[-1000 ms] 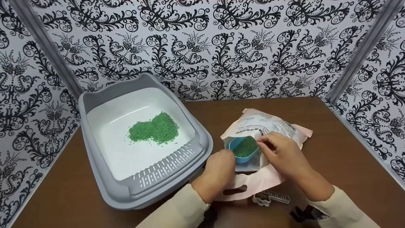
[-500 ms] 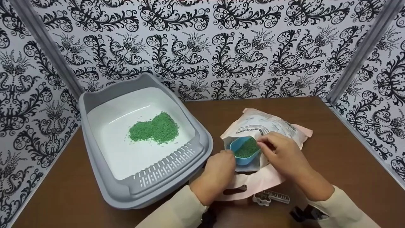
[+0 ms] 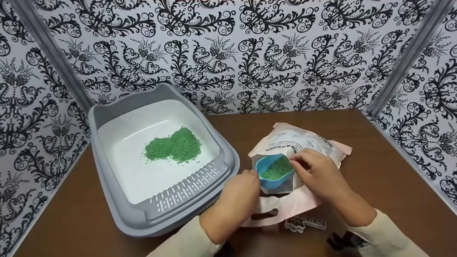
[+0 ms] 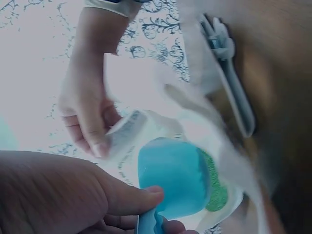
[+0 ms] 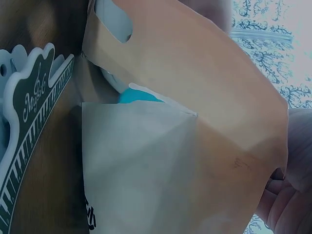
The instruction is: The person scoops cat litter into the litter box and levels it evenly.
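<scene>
My left hand [image 3: 240, 194] grips the handle of a light-blue scoop [image 3: 272, 184] at the mouth of a pale pink and white paper bag [image 3: 300, 137]. Green litter pellets [image 3: 277, 169] fill much of the scoop. In the left wrist view the thumb [image 4: 146, 197] presses on the scoop's handle. My right hand [image 3: 317, 173] pinches the right edge of the bag's opening between thumb and fingers. The bag lies on its back, with its torn-off handle strip [image 3: 296, 207] hanging toward me. In the right wrist view the bag hides most of the scoop [image 5: 139, 96].
A grey and white litter box [image 3: 232, 160] stands at the left, with a heap of green pellets [image 3: 175, 145] on its floor. A clip [image 3: 307, 222] with piano keys and "Music" on it lies in front of the bag. Patterned walls [image 3: 228, 53] enclose the brown table [image 3: 385, 171].
The left hand has drawn the scoop slightly left and toward me at the bag's mouth, and the pellets in it have shifted. The right hand keeps its place on the bag edge.
</scene>
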Tool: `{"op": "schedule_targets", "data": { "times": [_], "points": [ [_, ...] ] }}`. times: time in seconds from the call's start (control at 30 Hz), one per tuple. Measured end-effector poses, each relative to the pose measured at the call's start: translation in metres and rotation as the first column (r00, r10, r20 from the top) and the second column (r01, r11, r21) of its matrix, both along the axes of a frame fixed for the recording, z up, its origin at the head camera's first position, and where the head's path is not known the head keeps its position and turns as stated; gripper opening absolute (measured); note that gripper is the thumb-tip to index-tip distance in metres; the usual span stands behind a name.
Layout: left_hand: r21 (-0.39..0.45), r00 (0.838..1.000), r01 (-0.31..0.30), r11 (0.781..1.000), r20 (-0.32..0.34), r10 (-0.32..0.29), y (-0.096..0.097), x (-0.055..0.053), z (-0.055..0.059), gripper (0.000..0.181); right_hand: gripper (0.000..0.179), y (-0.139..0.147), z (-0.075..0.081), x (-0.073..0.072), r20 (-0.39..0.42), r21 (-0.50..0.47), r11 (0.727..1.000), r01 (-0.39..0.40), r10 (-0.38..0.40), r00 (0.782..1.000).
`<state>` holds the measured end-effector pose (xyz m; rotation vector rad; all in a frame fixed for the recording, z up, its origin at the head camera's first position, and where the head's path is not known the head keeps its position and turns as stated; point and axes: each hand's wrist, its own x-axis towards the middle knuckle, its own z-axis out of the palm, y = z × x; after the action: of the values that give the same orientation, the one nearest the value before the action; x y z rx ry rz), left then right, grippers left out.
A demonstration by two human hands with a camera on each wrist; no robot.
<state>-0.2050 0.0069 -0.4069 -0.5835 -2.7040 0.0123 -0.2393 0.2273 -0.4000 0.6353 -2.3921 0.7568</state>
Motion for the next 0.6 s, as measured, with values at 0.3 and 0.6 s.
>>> {"op": "schedule_targets", "data": {
  "times": [0.3, 0.6],
  "points": [
    [0.080, 0.997, 0.068, 0.994, -0.026, -0.066, -0.041, 0.019, 0.016, 0.018, 0.012, -0.002, -0.001, -0.002, -0.008, -0.012, 1.000, -0.017, 0.017, 1.000],
    [0.151, 0.996, 0.061, 0.987, 0.060, -0.071, -0.066, 0.036, 0.030, 0.017, 0.015, 0.000, -0.002, -0.001, -0.011, 0.004, 1.000, -0.003, 0.003, 1.000]
  ]
}}
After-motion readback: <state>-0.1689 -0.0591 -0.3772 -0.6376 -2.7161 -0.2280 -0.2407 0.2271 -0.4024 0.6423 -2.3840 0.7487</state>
